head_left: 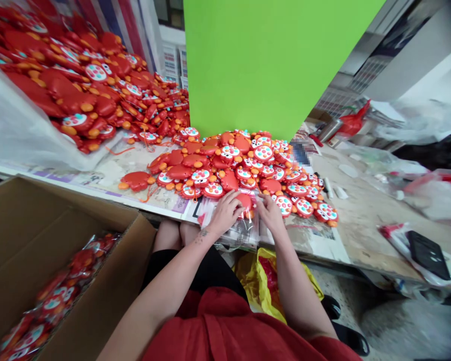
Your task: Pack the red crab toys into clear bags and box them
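Note:
Between my hands, at the table's front edge, lies a red crab-shaped toy [245,201] with its plain red side up, in a clear plastic bag [249,223]. The curled fingers of my left hand [226,213] hold the bagged toy from its left side. On the other side, my right hand [271,214] pinches the bag's edge near the toy. Just beyond my fingers is a heap of loose toys [229,158], red with orange claws and white faces carrying coloured buttons. More clear bags [233,235] lie flat under my hands.
A big sack of the same toys [78,95] spills onto the table from the left. An open cardboard box [108,281] at lower left contains bagged toys. A green panel [255,65] rises behind the heap. A black phone [428,254] lies right; a yellow bag [257,281] is below the table.

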A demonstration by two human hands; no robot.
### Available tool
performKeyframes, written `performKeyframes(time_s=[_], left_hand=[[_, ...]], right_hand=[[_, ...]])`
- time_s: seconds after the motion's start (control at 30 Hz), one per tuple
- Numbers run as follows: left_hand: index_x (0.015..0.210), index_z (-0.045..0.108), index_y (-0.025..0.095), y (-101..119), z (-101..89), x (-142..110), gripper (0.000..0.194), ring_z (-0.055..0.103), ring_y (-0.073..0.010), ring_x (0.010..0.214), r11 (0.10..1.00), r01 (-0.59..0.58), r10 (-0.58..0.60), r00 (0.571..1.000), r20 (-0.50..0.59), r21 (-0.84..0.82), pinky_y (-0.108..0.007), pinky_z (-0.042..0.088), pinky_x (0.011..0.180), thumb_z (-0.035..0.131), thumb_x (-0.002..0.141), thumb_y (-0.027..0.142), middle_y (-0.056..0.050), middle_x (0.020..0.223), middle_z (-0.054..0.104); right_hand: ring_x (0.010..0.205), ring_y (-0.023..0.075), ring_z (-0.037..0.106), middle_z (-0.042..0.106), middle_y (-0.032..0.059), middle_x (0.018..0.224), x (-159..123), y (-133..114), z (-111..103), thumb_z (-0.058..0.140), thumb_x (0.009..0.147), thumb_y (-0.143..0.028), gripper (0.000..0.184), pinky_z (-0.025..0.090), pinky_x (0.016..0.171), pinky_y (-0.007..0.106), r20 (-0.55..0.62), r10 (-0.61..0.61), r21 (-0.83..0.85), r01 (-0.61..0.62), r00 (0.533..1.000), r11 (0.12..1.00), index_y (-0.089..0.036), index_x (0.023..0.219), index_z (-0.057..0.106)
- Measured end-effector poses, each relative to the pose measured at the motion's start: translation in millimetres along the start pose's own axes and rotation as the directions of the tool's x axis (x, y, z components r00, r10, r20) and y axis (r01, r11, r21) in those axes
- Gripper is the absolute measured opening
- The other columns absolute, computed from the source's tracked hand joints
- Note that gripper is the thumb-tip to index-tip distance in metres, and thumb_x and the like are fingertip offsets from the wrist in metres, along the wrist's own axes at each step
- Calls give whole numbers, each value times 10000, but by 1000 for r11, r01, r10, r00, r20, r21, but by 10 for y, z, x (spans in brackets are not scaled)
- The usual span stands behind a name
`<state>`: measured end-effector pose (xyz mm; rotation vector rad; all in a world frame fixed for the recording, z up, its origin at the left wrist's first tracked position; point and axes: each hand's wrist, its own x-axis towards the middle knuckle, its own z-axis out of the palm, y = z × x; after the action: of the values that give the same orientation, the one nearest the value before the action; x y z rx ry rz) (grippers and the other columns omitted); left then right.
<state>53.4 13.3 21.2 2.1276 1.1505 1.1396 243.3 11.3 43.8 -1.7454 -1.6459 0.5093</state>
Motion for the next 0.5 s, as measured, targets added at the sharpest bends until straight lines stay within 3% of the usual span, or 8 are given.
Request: performKeyframes(time_s=[0.13, 0.3, 0.4, 0.5], left_hand=[[843, 659, 175, 82, -121, 45, 94, 403, -265, 1398, 995, 89, -85, 992, 94, -43, -463, 363, 1158, 624, 902, 239, -129, 1451, 523], [805, 674, 181, 214, -351, 109, 68, 372, -335, 1384, 987, 145, -158, 956, 246, 72, -516, 351, 1129, 686, 850, 230, -118, 1490, 469], [850, 651, 183, 271, -438, 154, 67, 497, -304, 1260, 987, 139, -158, 943, 293, 84, -495, 392, 1077, 663, 873, 244, -119, 1294, 596], [893, 618, 186, 335, -470, 164, 81, 617, -240, 970, 988, 152, -156, 929, 337, 36, -410, 477, 939, 584, 926, 252, -69, 972, 670]], right_hand=[[633, 193, 586, 687, 48, 779, -168, -8, 69, 467, 881, -389, 465, 461, 625, 311, 28, 11, 57, -13, 1000, 998, -152, 1246, 627], [728, 204, 608, 692, 77, 886, -244, -138, 182, 438, 892, -307, 395, 486, 720, 339, -135, -61, 104, 75, 989, 992, -165, 1206, 632], [780, 210, 616, 685, 101, 968, -264, -235, 216, 445, 915, -306, 351, 497, 777, 367, -218, -91, 134, 122, 972, 983, -168, 1197, 600], [690, 189, 606, 659, 87, 943, -286, -319, 229, 441, 934, -311, 329, 510, 708, 360, -217, -47, 226, 97, 975, 969, -178, 1210, 560]])
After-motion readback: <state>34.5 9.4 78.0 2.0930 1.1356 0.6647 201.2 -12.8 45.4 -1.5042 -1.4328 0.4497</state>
